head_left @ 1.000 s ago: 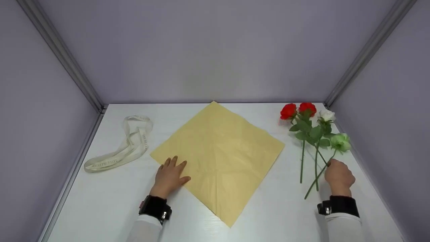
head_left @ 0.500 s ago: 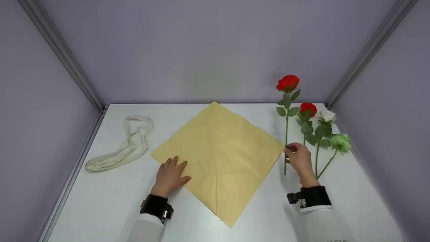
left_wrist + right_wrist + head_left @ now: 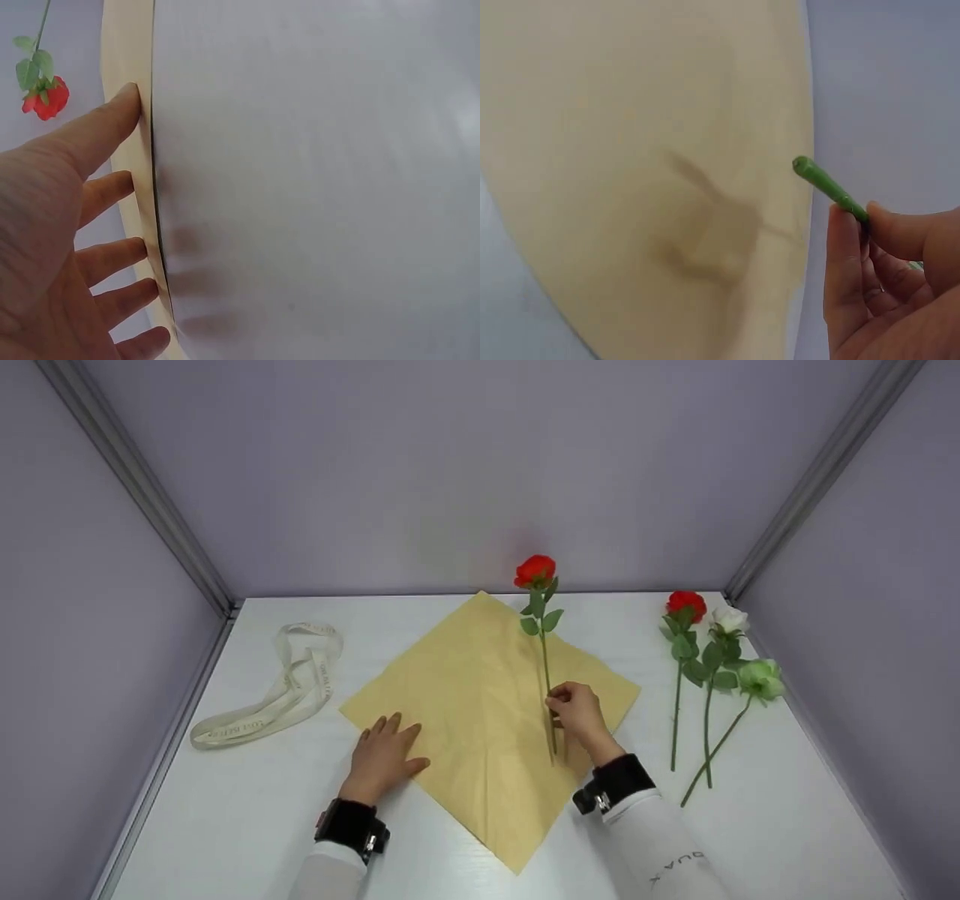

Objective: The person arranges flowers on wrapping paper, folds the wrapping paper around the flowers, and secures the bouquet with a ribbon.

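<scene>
Red rose [image 3: 535, 573], one: my right hand [image 3: 579, 709] pinches its stem [image 3: 826, 184] over tan paper [image 3: 465, 675], where my spread left hand [image 3: 381, 759] rests.

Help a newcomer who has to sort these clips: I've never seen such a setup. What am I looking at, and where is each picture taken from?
There is no machine here, just a person's two bare hands, with a black band on each wrist. The wide picture comes from a camera worn on the head, looking down; the two close ones come from cameras worn on the wrists, each watching its own hand.

The left hand rests, fingers spread, at the edge of a tan paper. The right hand pinches a red rose by its stem, above the paper. Also on the white table lie a pale ribbon to the left and, to the right, a second rose, also red, a white flower and a green flower.
</scene>
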Demonstrator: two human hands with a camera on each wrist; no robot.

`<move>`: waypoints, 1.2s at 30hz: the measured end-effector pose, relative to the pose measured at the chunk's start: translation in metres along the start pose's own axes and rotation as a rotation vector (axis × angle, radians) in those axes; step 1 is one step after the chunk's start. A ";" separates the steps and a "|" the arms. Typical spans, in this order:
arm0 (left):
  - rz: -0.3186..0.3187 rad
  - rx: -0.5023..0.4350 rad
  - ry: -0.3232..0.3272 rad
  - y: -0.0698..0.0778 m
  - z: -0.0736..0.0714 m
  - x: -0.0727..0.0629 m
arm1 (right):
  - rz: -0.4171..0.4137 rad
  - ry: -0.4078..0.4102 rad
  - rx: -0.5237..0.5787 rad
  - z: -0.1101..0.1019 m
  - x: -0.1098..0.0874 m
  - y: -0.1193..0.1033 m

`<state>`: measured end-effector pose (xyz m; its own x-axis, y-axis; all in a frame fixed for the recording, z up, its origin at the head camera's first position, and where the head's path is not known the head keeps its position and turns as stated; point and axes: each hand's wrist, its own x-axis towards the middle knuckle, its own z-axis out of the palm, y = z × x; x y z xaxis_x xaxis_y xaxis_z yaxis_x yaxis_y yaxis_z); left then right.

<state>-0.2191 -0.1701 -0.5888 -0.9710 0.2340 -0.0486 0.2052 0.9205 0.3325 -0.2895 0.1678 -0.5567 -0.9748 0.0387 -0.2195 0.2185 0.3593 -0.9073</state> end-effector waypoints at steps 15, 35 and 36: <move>0.005 0.017 0.006 0.001 0.001 -0.002 | -0.098 0.011 -0.275 0.047 0.016 0.008; -0.001 0.014 0.015 0.000 0.000 0.000 | -0.179 -0.082 -0.572 0.043 -0.009 0.008; -0.002 0.014 0.009 0.001 0.001 -0.001 | -0.184 -0.073 -0.571 0.044 -0.009 0.008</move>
<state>-0.2182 -0.1693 -0.5895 -0.9724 0.2295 -0.0412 0.2048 0.9252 0.3193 -0.2767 0.1289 -0.5776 -0.9844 -0.1289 -0.1197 -0.0316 0.7987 -0.6009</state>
